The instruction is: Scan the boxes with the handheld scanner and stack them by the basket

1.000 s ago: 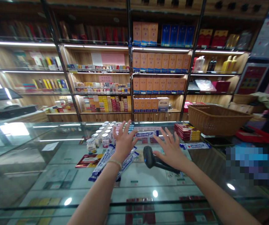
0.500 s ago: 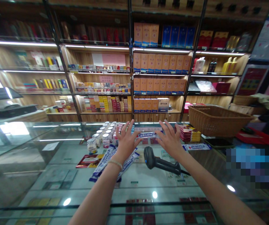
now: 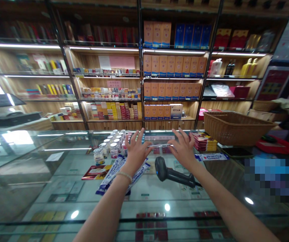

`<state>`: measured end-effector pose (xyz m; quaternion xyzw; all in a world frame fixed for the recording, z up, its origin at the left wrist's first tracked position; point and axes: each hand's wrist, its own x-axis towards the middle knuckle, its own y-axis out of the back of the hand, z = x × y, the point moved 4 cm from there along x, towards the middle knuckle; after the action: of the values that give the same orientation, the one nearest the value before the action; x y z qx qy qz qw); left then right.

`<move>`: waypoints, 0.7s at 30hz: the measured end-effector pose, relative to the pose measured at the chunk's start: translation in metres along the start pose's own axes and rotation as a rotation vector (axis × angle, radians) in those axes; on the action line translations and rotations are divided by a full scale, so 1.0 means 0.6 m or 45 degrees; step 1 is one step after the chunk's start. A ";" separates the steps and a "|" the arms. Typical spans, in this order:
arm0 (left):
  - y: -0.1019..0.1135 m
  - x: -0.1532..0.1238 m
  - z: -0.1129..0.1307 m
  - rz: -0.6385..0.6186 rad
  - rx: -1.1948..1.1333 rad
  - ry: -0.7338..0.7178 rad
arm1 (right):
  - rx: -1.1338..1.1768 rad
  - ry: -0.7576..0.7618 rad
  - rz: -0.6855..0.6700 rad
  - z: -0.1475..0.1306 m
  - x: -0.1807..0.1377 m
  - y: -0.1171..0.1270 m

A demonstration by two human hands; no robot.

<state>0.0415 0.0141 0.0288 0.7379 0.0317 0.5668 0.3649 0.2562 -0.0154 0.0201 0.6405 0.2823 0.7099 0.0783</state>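
My left hand [image 3: 135, 152] pinches one end of a long, narrow blue-and-white snack packet [image 3: 159, 145] between thumb and finger. At its other end my right hand [image 3: 183, 149] grips it the same way, other fingers raised. The packet is level above the glass counter and seen almost edge-on. Under my left wrist lie several similar blue-and-white packets [image 3: 110, 174], partly covered by the arm. A black handheld barcode scanner [image 3: 173, 174] rests below and between my hands. Beyond my right wrist lies another such packet [image 3: 212, 157].
Several small white-capped bottles [image 3: 114, 149] stand left of my left hand, behind a red packet [image 3: 96, 172]. Right of my right hand are stacked red-and-yellow packs [image 3: 205, 142] and a wicker basket [image 3: 237, 129]. The glass counter [image 3: 149, 201] spans the front; stocked shelves line the wall.
The packet between my hands has turned from showing its printed face to nearly edge-on. Both hands keep hold of it in about the same place.
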 end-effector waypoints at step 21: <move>-0.001 -0.011 0.022 0.301 0.118 -0.230 | 0.174 -0.224 -0.228 0.013 -0.016 -0.012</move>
<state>0.0505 0.0049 0.0217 0.8005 -0.0623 0.5350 0.2627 0.2632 -0.0118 0.0082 0.6763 0.3778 0.6205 0.1219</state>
